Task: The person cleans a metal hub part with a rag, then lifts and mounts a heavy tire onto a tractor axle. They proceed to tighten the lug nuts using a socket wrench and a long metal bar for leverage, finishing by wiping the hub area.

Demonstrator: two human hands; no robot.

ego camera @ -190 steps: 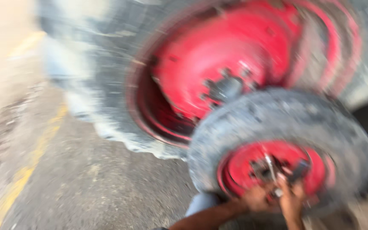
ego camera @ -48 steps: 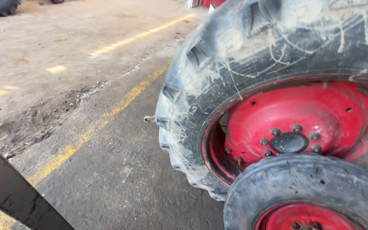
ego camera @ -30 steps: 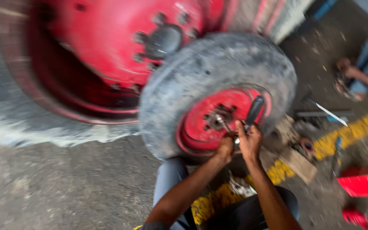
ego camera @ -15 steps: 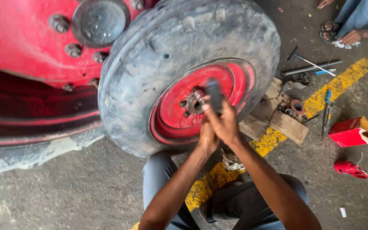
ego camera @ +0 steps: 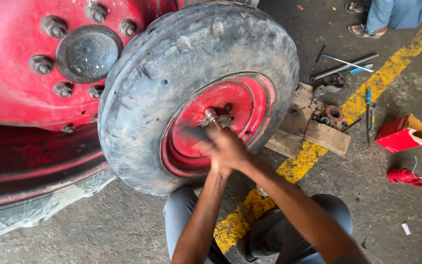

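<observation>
both hands (ego camera: 224,149) are clenched together on a blurred dark tool (ego camera: 195,133), right in front of the small black tyre's red steel hub (ego camera: 216,117).

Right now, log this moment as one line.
hands: both clasped at hub, blurred | grip: unclear | wheel: small red-rimmed tyre upright | floor: wood blocks, tools, red box
</observation>
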